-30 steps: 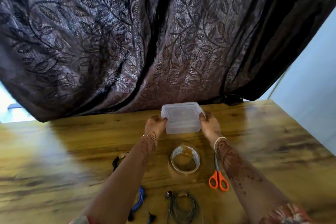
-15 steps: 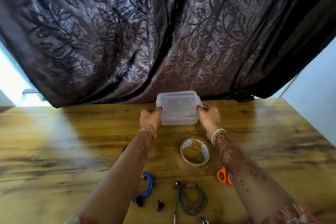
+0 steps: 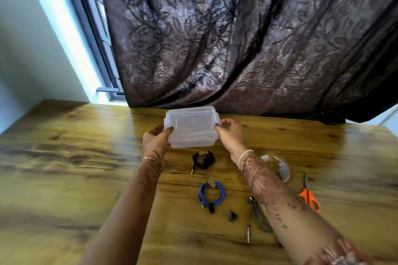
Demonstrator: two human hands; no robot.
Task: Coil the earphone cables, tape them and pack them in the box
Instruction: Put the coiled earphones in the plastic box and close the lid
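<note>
I've got the box (image 3: 192, 128) just above centre frame, clear plastic with its lid on, up at the far edge of the table (image 3: 75, 157) and right in front of the dark leaf-patterned curtain (image 3: 237, 38). The left hand (image 3: 156, 141) is on its left end and the right hand (image 3: 232, 135) on its right end. The fingers (image 3: 226, 122) of both are curled round the rim, so the box is gripped between the two hands. I can't tell whether its base sits on the wood or is just clear of it. Below the box, between the two forearms, there's a black coil (image 3: 203, 160) lying flat with its plug pointing toward the lower edge of the frame. Under that sits a blue coil (image 3: 212, 194), apart from the black one, with a small black earbud (image 3: 233, 217) loose to its lower right. A grey cable (image 3: 261, 218) lies right of the blue coil, mostly hidden under the right forearm, with only its plug end and one earbud showing. Over on the right, the tape (image 3: 281, 168) peeks out from behind the right wrist, and orange-handled scissors (image 3: 309, 194) lie beyond it, well apart from the coils. In the upper left there's a window (image 3: 90, 17) frame beside the curtain. The picture is a bit smeared around the edges.
</note>
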